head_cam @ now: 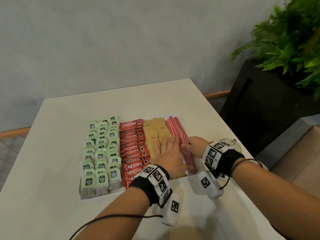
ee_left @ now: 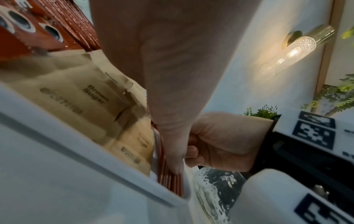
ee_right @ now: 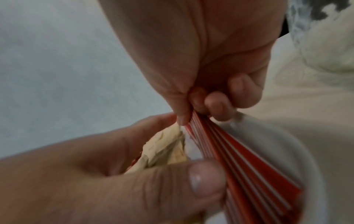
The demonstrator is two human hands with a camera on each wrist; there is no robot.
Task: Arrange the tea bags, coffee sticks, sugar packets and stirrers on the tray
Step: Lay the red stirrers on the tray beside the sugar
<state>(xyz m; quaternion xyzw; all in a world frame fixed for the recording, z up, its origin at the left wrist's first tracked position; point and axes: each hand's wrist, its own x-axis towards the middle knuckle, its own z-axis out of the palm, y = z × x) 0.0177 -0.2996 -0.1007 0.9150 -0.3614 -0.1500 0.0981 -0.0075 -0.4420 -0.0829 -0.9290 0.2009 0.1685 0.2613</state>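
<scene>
Stirrers (head_cam: 181,144) sit at the right edge of the tray (head_cam: 195,170), mid-frame. Right hand (head_cam: 194,146) pinches the bundle; left hand (head_cam: 168,155) lies flat, fingers straight, on the sugar packets (head_cam: 154,132) beside them.

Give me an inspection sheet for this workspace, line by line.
Surface: white table, with a white tray on it.
Job's things: left to right on the tray, green tea bags, red coffee sticks, brown sugar packets, red-striped stirrers.
Clutter: a patterned glass behind the right wrist.
Hands: left hand lies flat on the sugar packets beside the stirrers; right hand pinches the stirrers from the right.
Cables: black cords run from both wristbands.
Surroundings: grey wall, lit wall lamp, fern in a black planter.
</scene>
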